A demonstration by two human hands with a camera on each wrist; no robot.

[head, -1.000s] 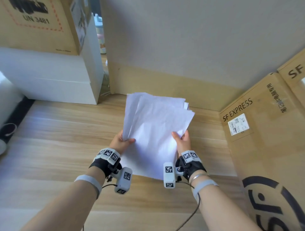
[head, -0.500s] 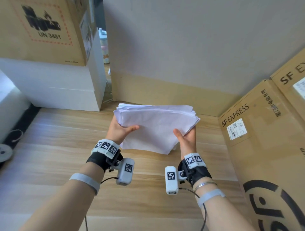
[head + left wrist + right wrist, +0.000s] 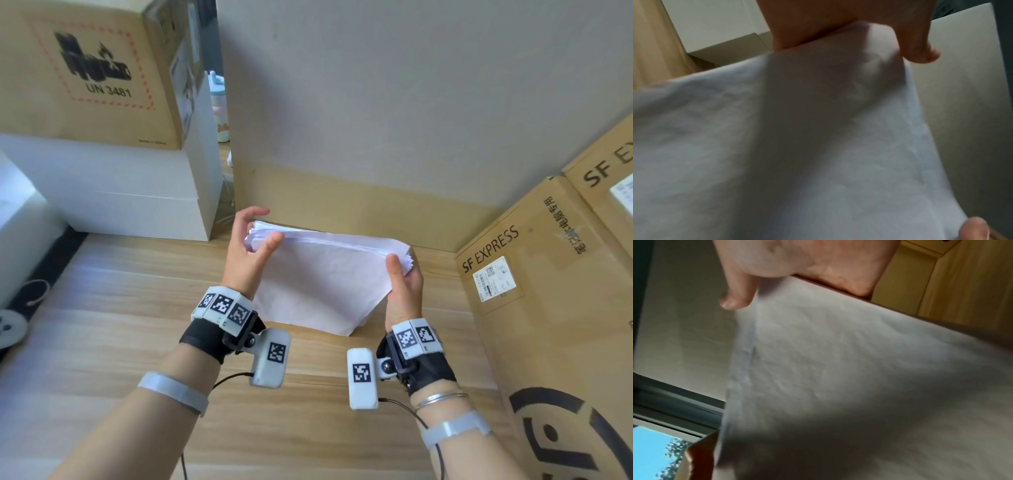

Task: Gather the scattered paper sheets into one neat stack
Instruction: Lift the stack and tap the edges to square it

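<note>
**Paper stack tipped flatter, lifted off the desk**

Since half a second ago you've tilted the bundle of white paper sheets (image 3: 322,281) further over, so its top edges now face the beige wall (image 3: 394,102) and you see the fanned sheet edges running between your hands. Your left hand has also slid up to the far left corner.

Your left hand (image 3: 245,253) sits at that corner with the thumb on the near face and the fingers curled loosely over the top; there's a visible gap at the fingertips, so it's more cupping than clamping. The left wrist view shows a fingertip hooked past the sheet's edge (image 3: 920,53). Your right hand (image 3: 402,284) has the right corner properly pinched, thumb in front and fingers behind.

The stack itself hangs in the air above the light wooden desk (image 3: 120,325), just in front of the wall, with its lowest corner pointing down at the desk. The edges aren't squared up yet, you can see them staggered at both ends.

Left of the wall there's a white box (image 3: 137,202) with a brown cardboard carton marked UN 3481 (image 3: 92,72) on top. Right of the wall stands a brown SF EXPRESS cardboard box (image 3: 548,308).
</note>
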